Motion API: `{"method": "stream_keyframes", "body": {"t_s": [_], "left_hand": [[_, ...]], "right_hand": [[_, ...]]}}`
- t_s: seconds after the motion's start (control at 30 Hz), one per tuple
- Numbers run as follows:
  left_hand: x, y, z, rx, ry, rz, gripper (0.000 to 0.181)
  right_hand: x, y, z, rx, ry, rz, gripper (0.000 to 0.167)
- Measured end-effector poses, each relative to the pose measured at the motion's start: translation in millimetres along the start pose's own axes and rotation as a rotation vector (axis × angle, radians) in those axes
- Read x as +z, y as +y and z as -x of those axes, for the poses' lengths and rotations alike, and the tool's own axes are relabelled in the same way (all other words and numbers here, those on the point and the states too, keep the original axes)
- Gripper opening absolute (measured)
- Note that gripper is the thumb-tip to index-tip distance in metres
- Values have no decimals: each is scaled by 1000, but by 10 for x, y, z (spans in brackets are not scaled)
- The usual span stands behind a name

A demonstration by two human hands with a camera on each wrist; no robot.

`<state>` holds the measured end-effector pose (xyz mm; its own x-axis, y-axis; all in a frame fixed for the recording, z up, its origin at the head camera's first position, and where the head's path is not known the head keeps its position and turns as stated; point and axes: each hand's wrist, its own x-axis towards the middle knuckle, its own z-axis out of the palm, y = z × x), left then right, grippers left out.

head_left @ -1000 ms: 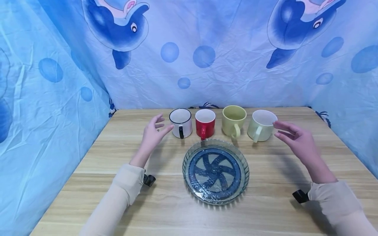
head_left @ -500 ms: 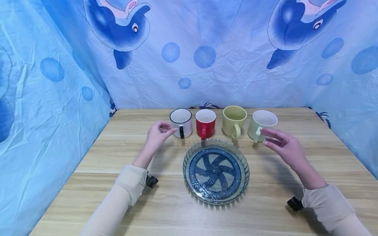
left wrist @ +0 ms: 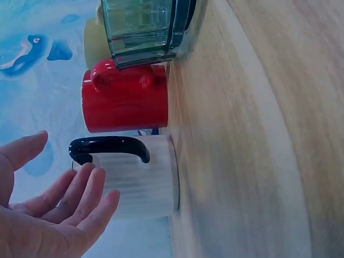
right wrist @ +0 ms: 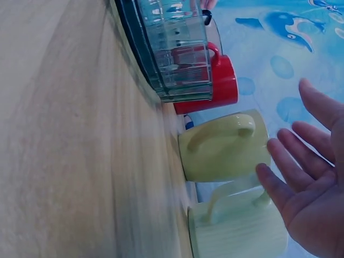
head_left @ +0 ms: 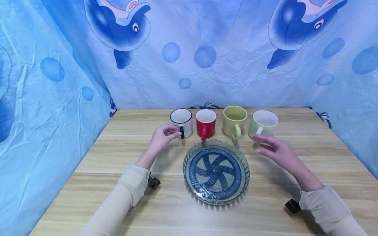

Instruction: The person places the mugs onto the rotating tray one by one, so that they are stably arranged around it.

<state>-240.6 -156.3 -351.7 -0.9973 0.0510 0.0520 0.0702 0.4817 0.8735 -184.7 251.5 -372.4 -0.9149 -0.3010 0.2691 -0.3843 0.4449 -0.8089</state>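
Note:
Near a white mug (head_left: 187,126) with a black rim and black handle, my left hand (head_left: 165,136) is held with its fingers loosely bent. In the left wrist view, thumb and fingers (left wrist: 95,196) stand apart with nothing between them; the fingertips overlap the mug, contact unclear. My right hand (head_left: 277,150) hovers in front of a pale green mug (head_left: 267,129), its fingertips beside the handle. The right wrist view shows that hand's fingers (right wrist: 295,166) spread and holding nothing. Between these mugs stand a red mug (head_left: 210,130) and a yellow-green mug (head_left: 229,126), both upright.
A round glass dish (head_left: 213,170) with a scalloped rim sits in front of the mugs, between my arms. The wooden table (head_left: 183,219) ends just behind the mugs, at a blue dolphin-print curtain (head_left: 189,49). Each wrist bears a small black camera (head_left: 154,183).
My right hand has moved left and nearer to me, from beside the pale green mug to in front of it. My left hand has shifted slightly right and nearer. The mugs have not moved.

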Motion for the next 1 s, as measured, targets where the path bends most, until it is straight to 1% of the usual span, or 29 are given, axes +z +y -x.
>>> {"method": "stream_keyframes", "body": {"t_s": [0.07, 0.17, 0.3, 0.4, 0.57, 0.67, 0.8, 0.9, 1.0], "left_hand": [[-2, -10, -6, 9, -14, 7, 37], [-1, -39, -16, 17, -33, 32, 37], [16, -56, -32, -14, -86, 117, 37], [30, -52, -48, -48, -118, 174, 38], [52, -54, -75, -75, -142, 207, 40], [73, -62, -91, -68, -184, 236, 45], [117, -77, -100, -31, -250, 252, 51], [153, -93, -102, -12, -247, 240, 50], [178, -101, -104, -12, -198, 200, 46]], "right_hand": [[27, 15, -10, 1, -54, 19, 50], [71, 67, -27, -20, -133, 38, 54], [121, 104, -27, -54, -209, 52, 57], [147, 102, -16, -68, -252, 82, 62], [168, 106, -3, -88, -317, 144, 70], [181, 115, 1, -91, -339, 186, 71], [189, 122, 11, -85, -360, 243, 69], [188, 124, 18, -77, -369, 274, 67], [189, 126, 19, -74, -368, 292, 67]]}}
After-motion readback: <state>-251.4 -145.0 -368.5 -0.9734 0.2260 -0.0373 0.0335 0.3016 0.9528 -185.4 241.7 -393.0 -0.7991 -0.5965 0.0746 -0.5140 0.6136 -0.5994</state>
